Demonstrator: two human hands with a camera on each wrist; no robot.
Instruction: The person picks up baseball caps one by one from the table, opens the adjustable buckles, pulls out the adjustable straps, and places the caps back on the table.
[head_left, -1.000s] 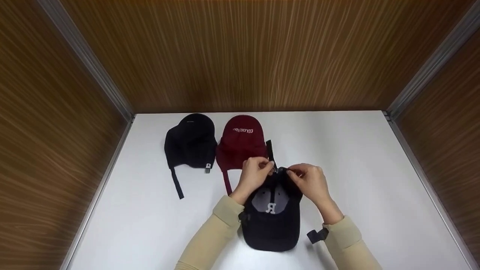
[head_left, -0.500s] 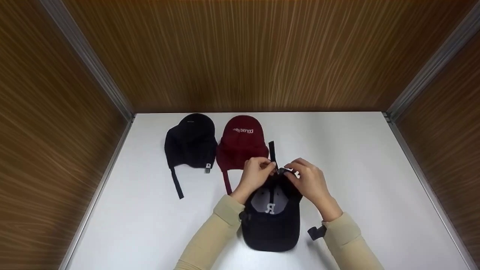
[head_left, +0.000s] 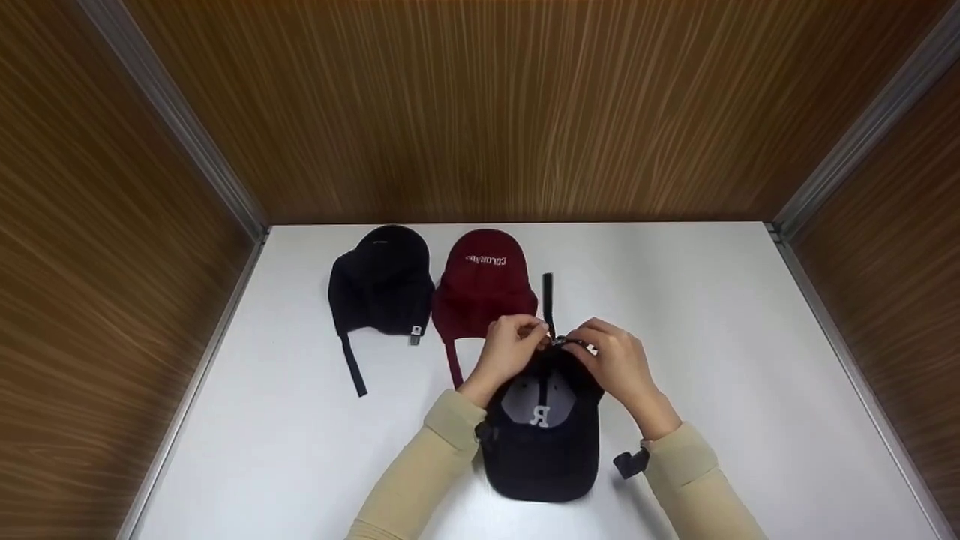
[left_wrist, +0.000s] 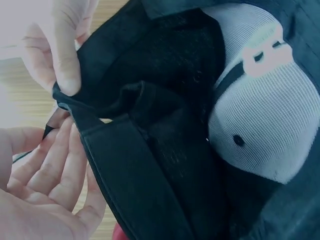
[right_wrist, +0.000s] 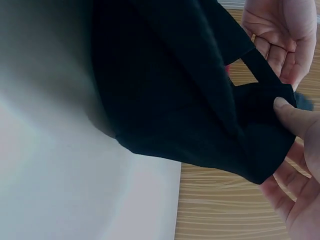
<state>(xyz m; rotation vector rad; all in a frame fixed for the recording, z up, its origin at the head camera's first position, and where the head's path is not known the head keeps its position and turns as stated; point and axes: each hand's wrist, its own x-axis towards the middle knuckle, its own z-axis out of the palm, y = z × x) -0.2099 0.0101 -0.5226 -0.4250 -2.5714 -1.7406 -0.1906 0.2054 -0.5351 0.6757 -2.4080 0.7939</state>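
Observation:
A black cap (head_left: 541, 472) with a white letter R inside lies crown down, its brim toward me. My left hand (head_left: 510, 349) pinches the cap's thin back strap (head_left: 547, 296), whose free end stands out beyond the fingers. Opposite it, my right hand (head_left: 616, 360) grips the back edge by the buckle (head_left: 559, 341). In the left wrist view the strap runs between left thumb and fingers, while the right thumb (left_wrist: 67, 75) presses on the cap's edge. In the right wrist view the right thumb lies over the cloth corner (right_wrist: 272, 105), fingers beneath.
A maroon cap (head_left: 484, 289) with white lettering lies just left of the hands, its strap trailing toward me. Further left is a dark navy cap (head_left: 382, 289) with a loose strap. Wood-grain panels (head_left: 480, 112) wall the white table (head_left: 712, 300) at the back and sides.
The right fingers have shifted their grip and moved slightly left, toward the buckle. The strap's free end has swung more upright and reaches further out. The left hand stays almost in place.

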